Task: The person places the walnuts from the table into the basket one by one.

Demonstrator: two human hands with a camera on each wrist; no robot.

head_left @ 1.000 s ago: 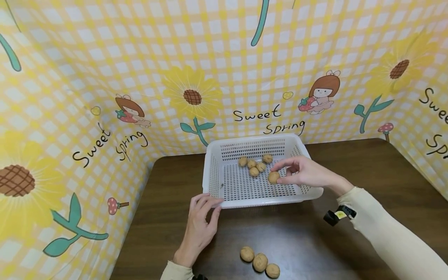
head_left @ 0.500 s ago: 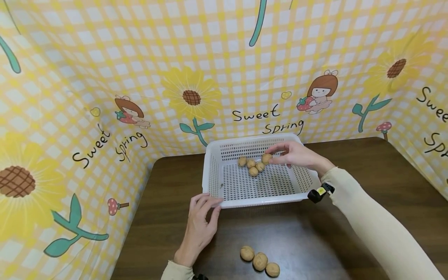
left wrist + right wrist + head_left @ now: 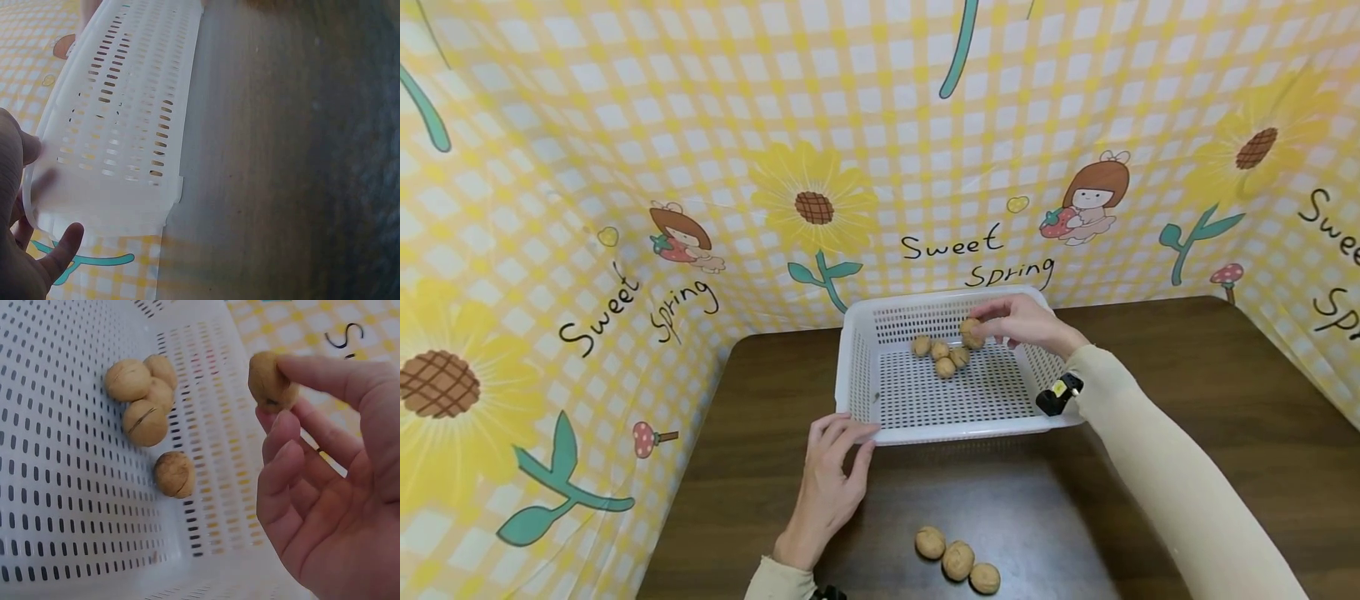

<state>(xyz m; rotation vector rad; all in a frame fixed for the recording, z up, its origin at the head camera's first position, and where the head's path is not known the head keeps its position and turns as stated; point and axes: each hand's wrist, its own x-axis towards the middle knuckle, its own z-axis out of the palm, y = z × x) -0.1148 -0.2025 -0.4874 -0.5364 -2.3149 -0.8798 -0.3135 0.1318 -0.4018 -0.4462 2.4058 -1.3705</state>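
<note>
My right hand [image 3: 1030,321] pinches a walnut [image 3: 270,381] between thumb and fingertips, above the back right part of a white plastic basket [image 3: 955,432]. In the head view the held walnut overlaps another walnut [image 3: 175,475] lying in the basket. Several more walnuts [image 3: 145,423] sit bunched together on the perforated floor, toward the back. My left hand [image 3: 835,483] holds the basket's front left corner, its fingers bent over the rim. From the left wrist view, a thumb [image 3: 31,149] and fingers [image 3: 65,247] show on either side of that corner.
Three walnuts [image 3: 957,562] lie in a slanting row on the dark wooden table [image 3: 760,392], in front of the basket. Yellow checked cloth [image 3: 880,125] with printed flowers hangs behind the table and along both sides.
My right hand has carried the held walnut left and toward the back of the basket, over another walnut there. The left hand stays at the corner; the other walnuts lie where they were.
</note>
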